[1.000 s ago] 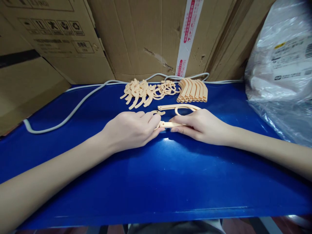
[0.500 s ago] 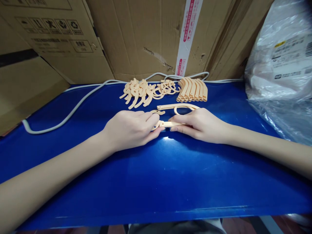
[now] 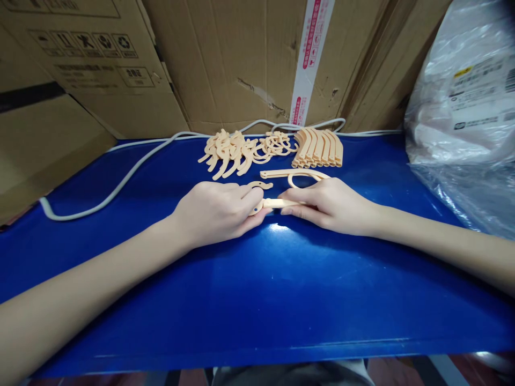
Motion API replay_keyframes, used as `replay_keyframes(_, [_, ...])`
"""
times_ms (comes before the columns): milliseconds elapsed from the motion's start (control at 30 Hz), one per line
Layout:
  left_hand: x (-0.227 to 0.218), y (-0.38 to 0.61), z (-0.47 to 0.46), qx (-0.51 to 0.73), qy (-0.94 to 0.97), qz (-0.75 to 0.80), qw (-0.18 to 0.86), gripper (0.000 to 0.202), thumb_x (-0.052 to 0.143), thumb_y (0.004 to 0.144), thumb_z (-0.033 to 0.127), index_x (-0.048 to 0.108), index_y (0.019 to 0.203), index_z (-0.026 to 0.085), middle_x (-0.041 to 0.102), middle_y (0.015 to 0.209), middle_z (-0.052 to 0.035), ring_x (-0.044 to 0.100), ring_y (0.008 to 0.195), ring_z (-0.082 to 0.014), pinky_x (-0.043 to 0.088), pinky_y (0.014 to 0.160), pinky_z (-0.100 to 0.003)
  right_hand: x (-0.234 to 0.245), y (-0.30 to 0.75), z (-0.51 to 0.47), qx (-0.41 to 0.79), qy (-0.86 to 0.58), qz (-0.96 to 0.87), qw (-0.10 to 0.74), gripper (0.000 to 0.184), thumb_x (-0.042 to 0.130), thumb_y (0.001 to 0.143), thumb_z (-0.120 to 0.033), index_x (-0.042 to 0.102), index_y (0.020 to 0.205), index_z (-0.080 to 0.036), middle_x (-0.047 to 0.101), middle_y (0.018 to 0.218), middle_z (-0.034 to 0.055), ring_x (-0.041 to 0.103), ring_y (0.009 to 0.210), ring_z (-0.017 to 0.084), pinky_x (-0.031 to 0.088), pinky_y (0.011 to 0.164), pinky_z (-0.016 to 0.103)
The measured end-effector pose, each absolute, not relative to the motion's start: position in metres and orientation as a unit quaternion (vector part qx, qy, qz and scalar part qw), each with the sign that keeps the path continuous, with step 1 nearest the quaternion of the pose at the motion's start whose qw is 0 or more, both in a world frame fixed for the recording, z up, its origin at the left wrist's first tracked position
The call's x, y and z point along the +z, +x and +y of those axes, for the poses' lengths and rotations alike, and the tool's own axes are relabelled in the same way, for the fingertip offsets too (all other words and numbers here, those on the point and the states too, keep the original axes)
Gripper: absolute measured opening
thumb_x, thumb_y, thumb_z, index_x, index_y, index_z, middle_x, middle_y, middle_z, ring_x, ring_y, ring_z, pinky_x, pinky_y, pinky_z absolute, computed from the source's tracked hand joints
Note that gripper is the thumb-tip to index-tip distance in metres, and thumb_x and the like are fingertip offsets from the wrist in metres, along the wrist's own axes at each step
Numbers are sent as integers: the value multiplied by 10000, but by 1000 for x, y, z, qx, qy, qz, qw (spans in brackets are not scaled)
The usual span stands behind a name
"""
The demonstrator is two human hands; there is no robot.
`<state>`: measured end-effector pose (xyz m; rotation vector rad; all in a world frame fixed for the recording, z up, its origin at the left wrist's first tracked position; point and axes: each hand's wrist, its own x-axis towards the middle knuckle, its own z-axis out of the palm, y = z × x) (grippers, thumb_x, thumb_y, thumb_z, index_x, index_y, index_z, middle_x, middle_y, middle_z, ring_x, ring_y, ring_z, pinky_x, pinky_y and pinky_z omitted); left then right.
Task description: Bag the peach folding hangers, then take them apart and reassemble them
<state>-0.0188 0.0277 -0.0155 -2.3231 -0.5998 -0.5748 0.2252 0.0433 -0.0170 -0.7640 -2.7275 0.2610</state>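
My left hand (image 3: 217, 213) is closed, pinching a small curved beige plastic piece with a hole (image 3: 256, 209) between thumb and fingers. From the right, my right hand (image 3: 340, 206) grips a slim beige plastic arm (image 3: 276, 203), like part of a folding hanger. The arm's left end meets the curved piece at my left fingertips; how far they fit together is hidden. Just beyond my hands lie another beige arm (image 3: 275, 174), a beige ring-shaped hook (image 3: 290, 181) partly behind my right hand, and a wavy beige piece (image 3: 263, 185) by my left fingers.
Behind lie a pile of curved beige pieces (image 3: 225, 153), a heap of ring hooks (image 3: 277, 143) and a neat row of beige arms (image 3: 319, 148). A white cable (image 3: 132, 167) runs along the cardboard boxes (image 3: 225, 64). A plastic-wrapped bundle (image 3: 462, 107) stands at right.
The arm has turned slightly at my left fingertips, and the hole in its end no longer shows. Both hands stay in nearly the same place with the same grips.
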Motion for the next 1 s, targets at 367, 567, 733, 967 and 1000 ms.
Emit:
replay_keyframes(367, [-15, -20, 27, -199, -899, -245, 304, 376, 451, 1000, 366, 541, 682, 188, 567, 528, 15, 510, 438, -122, 248, 427, -270, -20, 226, 41, 77, -275, -947, 149, 322, 444, 1026, -354, 703, 1087, -173, 688, 763, 31, 568, 625, 144, 331, 598, 260])
replay_keyframes(567, [-16, -14, 21, -181, -918, -249, 250, 334, 379, 1040, 291, 581, 800, 176, 613, 597, 6, 578, 494, -134, 287, 453, -261, -20, 223, 35, 36, -280, -948, 144, 348, 406, 1039, -375, 704, 1115, -210, 759, 892, 46, 672, 722, 170, 363, 611, 272])
replay_keyframes(733, [-15, -14, 18, -156, -926, -269, 212, 322, 321, 1035, 249, 561, 839, 164, 572, 559, 10, 536, 445, -145, 255, 420, -254, -19, 225, 32, -54, -263, -947, 174, 374, 436, 1033, -429, 716, 1105, -193, 751, 827, 39, 673, 702, 171, 385, 615, 291])
replay_keyframes(967, [-12, -22, 21, -126, -918, -325, 189, 276, 343, 1021, 285, 571, 916, 171, 628, 598, -3, 586, 475, -177, 241, 420, -260, -9, 231, 40, -100, -292, -903, 299, 353, 469, 1009, -386, 725, 872, -185, 726, 1037, 117, 621, 934, 236, 475, 836, 391])
replay_keyframes(1000, [-11, -23, 22, -125, -917, -325, 191, 278, 343, 1021, 288, 573, 915, 171, 627, 599, -4, 585, 477, -177, 239, 421, -261, -8, 232, 42, -95, -302, -897, 308, 354, 464, 1009, -376, 725, 858, -190, 716, 1117, 120, 618, 982, 247, 474, 872, 413])
